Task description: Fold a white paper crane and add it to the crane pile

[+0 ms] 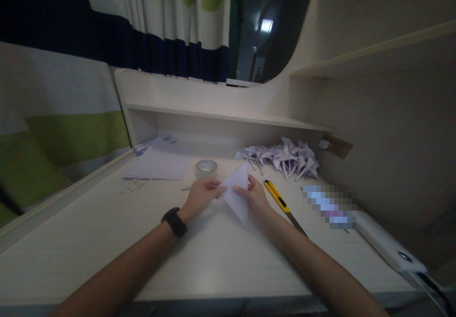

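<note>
A white sheet of folded paper (238, 189) stands up from the desk in a pointed, triangular shape. My left hand (201, 194), with a black band on its wrist, pinches the paper's left edge. My right hand (255, 196) grips the paper's right side, fingers closed on it. Both hands are close together above the pale desk (107, 231).
A roll of clear tape (206, 168) lies just behind my left hand. A yellow utility knife (281, 203) lies to the right. A pile of folded white paper shapes (281, 157) sits under the shelf. Flat sheets (156, 164) lie back left. A white power strip (388, 248) lies right.
</note>
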Tool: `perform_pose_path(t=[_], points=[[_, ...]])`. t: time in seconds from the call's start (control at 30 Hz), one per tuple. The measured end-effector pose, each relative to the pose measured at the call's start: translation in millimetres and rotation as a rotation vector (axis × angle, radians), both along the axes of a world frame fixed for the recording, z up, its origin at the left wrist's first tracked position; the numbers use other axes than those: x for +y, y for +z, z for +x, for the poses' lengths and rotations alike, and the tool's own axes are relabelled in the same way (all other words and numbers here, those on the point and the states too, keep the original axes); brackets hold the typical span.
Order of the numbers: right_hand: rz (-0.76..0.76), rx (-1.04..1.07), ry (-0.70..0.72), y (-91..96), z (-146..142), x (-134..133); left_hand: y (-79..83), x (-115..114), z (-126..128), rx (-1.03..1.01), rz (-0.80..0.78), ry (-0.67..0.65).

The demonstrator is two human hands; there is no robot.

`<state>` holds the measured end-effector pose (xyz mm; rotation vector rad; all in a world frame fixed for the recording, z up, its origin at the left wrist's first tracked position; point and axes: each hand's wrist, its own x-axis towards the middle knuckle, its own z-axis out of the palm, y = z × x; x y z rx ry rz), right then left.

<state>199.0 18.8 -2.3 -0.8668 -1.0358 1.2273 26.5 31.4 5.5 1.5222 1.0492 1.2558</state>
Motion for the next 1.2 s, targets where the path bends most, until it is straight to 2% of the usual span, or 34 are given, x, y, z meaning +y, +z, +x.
perform_pose_path(t=[0.2,0.43,0.63,0.9,1.1,1.2], points=[[0.026,-0.023,-0.047,3.4,-3.1,-3.7,-0.8,-5.1,6.4,-0.085,0.049,0.023],[0.008,-0.052,-0.095,1.7,-0.5,-1.6,-3.9,-7.0,11.6,-0.138,0.016,0.054],[0.005,-0.008,-0.069,5.4,-1.7,-3.1,1.2,-11.8,11.4,-0.1,0.047,0.096],[0.02,0.024,-0.03,7.2,-1.9,-5.0,-0.8,-11.2,11.2,-0.07,0.066,0.117],[0.025,0.003,-0.056,6.1,-1.0,-3.3,3.0,-14.0,11.2,-0.038,0.063,0.128],[0.046,-0.004,-0.068,5.1,-0.1,-2.5,2.6,-14.3,10.6,-0.02,0.111,0.121]])
